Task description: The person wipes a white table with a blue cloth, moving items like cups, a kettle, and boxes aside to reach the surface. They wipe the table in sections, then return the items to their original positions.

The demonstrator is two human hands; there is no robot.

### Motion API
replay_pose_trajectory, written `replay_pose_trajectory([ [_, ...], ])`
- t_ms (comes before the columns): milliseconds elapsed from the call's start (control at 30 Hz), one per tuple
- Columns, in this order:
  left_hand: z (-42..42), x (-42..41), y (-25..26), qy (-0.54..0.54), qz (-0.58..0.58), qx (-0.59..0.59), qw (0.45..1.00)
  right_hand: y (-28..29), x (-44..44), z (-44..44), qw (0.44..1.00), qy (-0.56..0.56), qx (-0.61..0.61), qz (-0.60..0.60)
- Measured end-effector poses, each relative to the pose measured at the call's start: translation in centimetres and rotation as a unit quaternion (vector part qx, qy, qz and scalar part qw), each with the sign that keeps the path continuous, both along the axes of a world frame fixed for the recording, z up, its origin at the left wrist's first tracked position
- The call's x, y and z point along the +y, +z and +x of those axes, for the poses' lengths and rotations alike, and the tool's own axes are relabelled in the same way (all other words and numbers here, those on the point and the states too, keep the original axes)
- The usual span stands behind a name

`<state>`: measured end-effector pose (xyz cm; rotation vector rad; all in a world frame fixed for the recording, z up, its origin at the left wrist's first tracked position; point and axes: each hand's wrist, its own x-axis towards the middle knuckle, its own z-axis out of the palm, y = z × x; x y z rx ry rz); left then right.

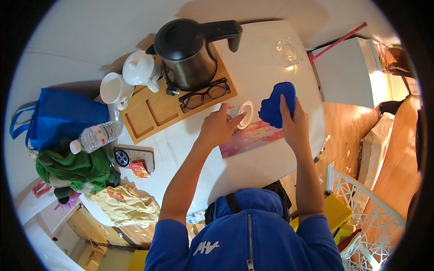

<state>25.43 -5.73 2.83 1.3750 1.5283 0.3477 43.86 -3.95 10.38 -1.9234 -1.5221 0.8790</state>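
Note:
In my right hand [294, 125] is a blue cloth [276, 105], bunched up, with my thumb across its face. My left hand [218, 124] is to its left, thumb against a small white round lid [250, 113] with a raised rim. The lid is tilted on edge and seems pinched; the fingers behind it are hidden. Below both hands a pink and red printed sheet [251, 139] lies flat on the white marbled table [176, 149].
A wooden tray [137, 127] bears an electric kettle [190, 67] and eyeglasses [203, 95]. Beside it stand a white teapot [139, 69] and mug [113, 88]. Leftward are a blue bag [69, 117], plastic bottle [98, 135], phone [144, 157] and clothes [125, 205]. A glass dish [288, 50] sits far right.

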Motion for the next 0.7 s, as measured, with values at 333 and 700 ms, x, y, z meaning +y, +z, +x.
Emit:
replay_pose_trajectory([
  [333,1.3,0.8,-1.3,0.114,-0.078,-0.168,0.976,-1.5,-1.2,2.8,0.979,-0.015,0.201,-0.031],
  [700,8.3,-6.0,13.3,0.270,-0.031,-0.405,0.873,2.5,-6.4,2.0,0.915,0.258,0.106,0.293],
])
